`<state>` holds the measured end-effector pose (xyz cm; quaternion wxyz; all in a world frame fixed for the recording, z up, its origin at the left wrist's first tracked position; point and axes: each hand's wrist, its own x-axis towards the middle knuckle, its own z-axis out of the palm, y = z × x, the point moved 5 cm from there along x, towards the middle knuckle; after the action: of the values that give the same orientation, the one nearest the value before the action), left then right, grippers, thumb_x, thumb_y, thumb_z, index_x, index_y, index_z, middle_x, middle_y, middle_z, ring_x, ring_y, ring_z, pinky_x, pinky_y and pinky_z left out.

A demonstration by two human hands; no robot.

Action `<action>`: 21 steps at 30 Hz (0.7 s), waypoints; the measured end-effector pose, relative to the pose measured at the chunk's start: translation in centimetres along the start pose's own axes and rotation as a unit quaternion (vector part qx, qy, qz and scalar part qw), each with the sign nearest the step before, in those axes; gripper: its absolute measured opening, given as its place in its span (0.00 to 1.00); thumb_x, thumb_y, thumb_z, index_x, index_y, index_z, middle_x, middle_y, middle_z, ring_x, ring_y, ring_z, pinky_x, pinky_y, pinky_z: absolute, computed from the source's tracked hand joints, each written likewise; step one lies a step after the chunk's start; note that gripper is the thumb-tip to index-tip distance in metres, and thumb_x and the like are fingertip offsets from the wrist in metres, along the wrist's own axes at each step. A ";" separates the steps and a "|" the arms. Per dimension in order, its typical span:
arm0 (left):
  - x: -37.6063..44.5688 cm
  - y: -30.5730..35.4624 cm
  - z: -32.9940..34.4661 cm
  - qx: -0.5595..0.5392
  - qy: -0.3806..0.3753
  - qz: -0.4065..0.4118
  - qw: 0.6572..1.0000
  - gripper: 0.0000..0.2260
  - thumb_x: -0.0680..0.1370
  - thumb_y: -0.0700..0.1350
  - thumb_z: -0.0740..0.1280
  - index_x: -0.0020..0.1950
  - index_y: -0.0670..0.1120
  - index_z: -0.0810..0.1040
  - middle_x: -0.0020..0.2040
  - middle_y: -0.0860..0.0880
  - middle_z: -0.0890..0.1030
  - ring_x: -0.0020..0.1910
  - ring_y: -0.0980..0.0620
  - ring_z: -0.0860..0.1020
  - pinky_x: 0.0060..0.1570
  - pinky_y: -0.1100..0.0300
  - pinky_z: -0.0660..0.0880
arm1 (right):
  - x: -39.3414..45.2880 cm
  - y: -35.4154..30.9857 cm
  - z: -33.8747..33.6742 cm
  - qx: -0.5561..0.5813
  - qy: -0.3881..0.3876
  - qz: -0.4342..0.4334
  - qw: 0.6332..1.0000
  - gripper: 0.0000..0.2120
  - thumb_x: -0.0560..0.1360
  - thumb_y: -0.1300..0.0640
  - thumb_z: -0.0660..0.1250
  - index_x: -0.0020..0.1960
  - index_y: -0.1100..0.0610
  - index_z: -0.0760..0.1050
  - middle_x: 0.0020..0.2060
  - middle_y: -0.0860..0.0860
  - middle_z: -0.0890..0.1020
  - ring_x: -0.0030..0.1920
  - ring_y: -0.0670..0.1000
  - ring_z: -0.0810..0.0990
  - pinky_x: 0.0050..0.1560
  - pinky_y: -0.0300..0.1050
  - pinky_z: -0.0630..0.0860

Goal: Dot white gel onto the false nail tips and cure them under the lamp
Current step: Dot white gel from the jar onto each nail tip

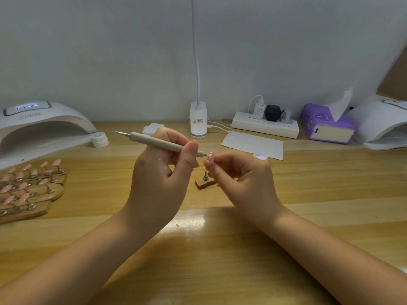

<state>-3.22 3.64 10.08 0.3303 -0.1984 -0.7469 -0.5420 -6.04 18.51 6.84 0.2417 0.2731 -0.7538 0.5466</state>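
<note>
- The left hand (163,172) has its grip clamped on a grey dotting tool (158,142), thumb and fingers curled round the shaft; the tool slants up to the left, its lower metal tip pointing right.
- The right hand (240,172) pinches a pink false nail tip (211,156) between its fingertips, so that grip is closed on the tip, raised above the bench (220,249).
- The tool's tip sits at the nail tip's surface; whether it actually touches is hard to tell at this size.
- Below the two hands a small wooden stand (206,182) with a metal post rests on the bench.
- An open jar of white gel (261,156) stands just behind the right hand, beside a sheet of white paper (253,144).
- At the left edge, wooden holders (26,188) carry rows of pink nail tips on posts, in front of a white curing lamp (41,126) whose display glows.
- A small white lidded jar (100,139) sits next to that lamp.
- At the back stand a desk lamp base (198,119), a power strip (265,125) with plugs, a purple tissue pack (326,125), and a second white lamp (383,126) at far right.
</note>
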 end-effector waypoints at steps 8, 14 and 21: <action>0.0 0.1 0.0 0.006 -0.002 0.005 1.000 0.03 0.78 0.47 0.64 0.45 0.52 0.71 0.34 0.52 0.79 0.35 0.57 0.80 0.35 0.66 0.76 | 0.0 0.0 0.0 0.000 0.001 0.002 1.000 0.05 0.74 0.61 0.70 0.49 0.59 0.82 0.38 0.50 0.84 0.38 0.47 0.83 0.39 0.47 0.81; 0.0 0.1 0.0 0.005 0.004 0.006 1.000 0.03 0.78 0.48 0.64 0.44 0.51 0.72 0.33 0.52 0.79 0.35 0.57 0.80 0.35 0.65 0.76 | 0.0 0.0 0.0 -0.002 0.001 0.001 1.000 0.04 0.74 0.61 0.70 0.49 0.58 0.82 0.37 0.50 0.84 0.38 0.48 0.82 0.39 0.48 0.80; 0.1 0.6 -0.3 -0.014 0.023 0.012 1.000 0.03 0.78 0.47 0.63 0.45 0.50 0.72 0.35 0.52 0.79 0.35 0.57 0.80 0.36 0.67 0.76 | 0.0 0.0 -0.1 -0.002 0.005 0.007 1.000 0.04 0.74 0.61 0.71 0.48 0.59 0.82 0.38 0.50 0.84 0.38 0.47 0.83 0.40 0.46 0.81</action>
<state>-2.84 3.57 10.61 0.3511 -0.1991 -0.7289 -0.5530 -6.09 18.56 6.87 0.2424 0.2650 -0.7551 0.5484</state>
